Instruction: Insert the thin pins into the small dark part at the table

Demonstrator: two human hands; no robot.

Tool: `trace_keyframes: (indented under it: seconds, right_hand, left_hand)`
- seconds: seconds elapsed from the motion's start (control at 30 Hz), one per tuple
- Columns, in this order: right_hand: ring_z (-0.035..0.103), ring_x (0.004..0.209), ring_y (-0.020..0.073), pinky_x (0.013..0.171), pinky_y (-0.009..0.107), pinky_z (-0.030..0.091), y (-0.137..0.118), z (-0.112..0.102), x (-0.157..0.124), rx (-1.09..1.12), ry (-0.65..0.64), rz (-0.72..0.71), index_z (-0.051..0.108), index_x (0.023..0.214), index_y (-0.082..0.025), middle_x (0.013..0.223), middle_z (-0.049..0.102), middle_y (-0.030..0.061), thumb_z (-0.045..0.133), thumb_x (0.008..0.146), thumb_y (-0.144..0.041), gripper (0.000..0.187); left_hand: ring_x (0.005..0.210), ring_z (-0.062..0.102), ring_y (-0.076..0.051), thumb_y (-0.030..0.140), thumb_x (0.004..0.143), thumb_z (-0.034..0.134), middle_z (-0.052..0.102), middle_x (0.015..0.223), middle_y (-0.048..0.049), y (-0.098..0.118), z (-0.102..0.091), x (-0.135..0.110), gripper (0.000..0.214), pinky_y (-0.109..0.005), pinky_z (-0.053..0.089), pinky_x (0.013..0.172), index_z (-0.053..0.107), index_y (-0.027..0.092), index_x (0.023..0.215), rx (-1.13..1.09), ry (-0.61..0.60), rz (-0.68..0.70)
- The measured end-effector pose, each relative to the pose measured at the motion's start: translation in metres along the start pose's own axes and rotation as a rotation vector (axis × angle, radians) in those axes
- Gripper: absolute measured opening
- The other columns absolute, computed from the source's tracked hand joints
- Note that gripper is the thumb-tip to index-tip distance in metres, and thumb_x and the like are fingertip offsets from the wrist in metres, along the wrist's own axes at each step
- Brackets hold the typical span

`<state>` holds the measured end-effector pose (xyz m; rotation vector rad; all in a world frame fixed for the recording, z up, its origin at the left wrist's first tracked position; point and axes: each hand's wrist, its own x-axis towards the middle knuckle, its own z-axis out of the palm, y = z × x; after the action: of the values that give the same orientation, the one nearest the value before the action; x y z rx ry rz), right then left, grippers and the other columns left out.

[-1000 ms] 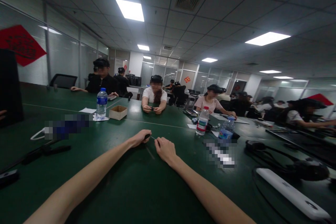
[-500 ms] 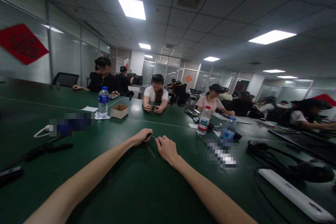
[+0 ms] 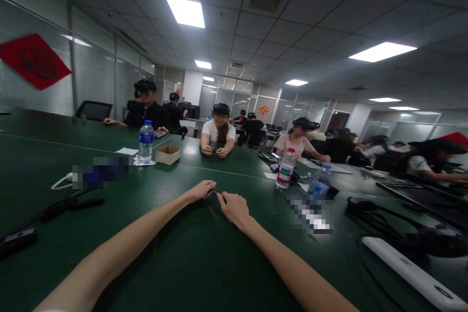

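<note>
Above the green table (image 3: pixel 175 258), my two hands face each other with a small gap between them. My left hand (image 3: pixel 202 189) is closed, its fingers bent round a small dark thing that they mostly hide. My right hand (image 3: pixel 234 207) is pinched, thumb and fingers together, at the near end of a thin pale piece (image 3: pixel 216 193). That piece spans part of the gap between the fingertips; it is too small and blurred to name. A faint thin streak shows on the tabletop below the hands.
Left of my hands stand a water bottle (image 3: pixel 146 143) and a small open box (image 3: pixel 167 154). On the right are a red-capped bottle (image 3: pixel 285 169), a blue-capped bottle (image 3: pixel 320 181), a black headset (image 3: pixel 405 229) and a white elongated device (image 3: pixel 411 273). Across the table sits a person (image 3: pixel 218 131).
My left hand has turned, and the dark end that stuck out from its fingers is now mostly hidden. Less of the thin piece shows between my hands. The right hand has barely moved.
</note>
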<state>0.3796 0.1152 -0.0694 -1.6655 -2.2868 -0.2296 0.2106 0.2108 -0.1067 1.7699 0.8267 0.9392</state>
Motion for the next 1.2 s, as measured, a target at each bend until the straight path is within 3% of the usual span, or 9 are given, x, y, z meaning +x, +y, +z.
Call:
trace_keyframes:
  seconds: [0.43,0.63,0.87,1.2]
  right_hand:
    - [0.062,0.076,0.0171,0.065,0.025,0.041,0.002,-0.004,0.001,-0.085,-0.011,-0.028,0.065,0.090,-0.020,0.086,0.067,0.0072,0.009,0.092,-0.057,0.067]
    - [0.063,0.083,0.0185,0.072,0.026,0.042,-0.008,-0.009,0.000,-0.153,-0.126,-0.280,0.066,0.089,-0.023,0.091,0.068,0.0065,0.017,0.090,-0.062,0.063]
    - [0.062,0.074,0.0166,0.065,0.025,0.041,-0.002,0.000,0.002,-0.108,0.002,-0.055,0.065,0.090,-0.022,0.088,0.068,0.0078,0.009,0.092,-0.058,0.067]
    - [0.062,0.073,0.0154,0.065,0.024,0.042,-0.001,-0.001,0.001,-0.017,-0.014,0.021,0.065,0.091,-0.021,0.087,0.068,0.0074,0.010,0.092,-0.057,0.066]
  left_hand:
    - [0.042,0.032,-0.007,0.060,0.078,0.041,0.038,0.048,0.0064,0.002,-0.002,-0.001,0.045,-0.022,0.025,0.045,0.042,0.017,0.064,0.041,-0.021,-0.023]
    - [0.039,0.028,-0.007,0.058,0.079,0.040,0.034,0.046,0.0067,-0.007,-0.002,0.009,0.042,-0.022,0.021,0.042,0.039,0.019,0.063,-0.112,0.032,0.001]
    - [0.038,0.026,-0.007,0.057,0.078,0.044,0.032,0.046,0.0079,-0.012,-0.003,0.013,0.039,-0.021,0.017,0.040,0.039,0.019,0.069,-0.199,0.037,-0.022]
    - [0.040,0.032,-0.007,0.058,0.078,0.042,0.037,0.047,0.0071,-0.005,0.001,0.006,0.041,-0.021,0.023,0.042,0.041,0.018,0.068,-0.041,-0.002,-0.023]
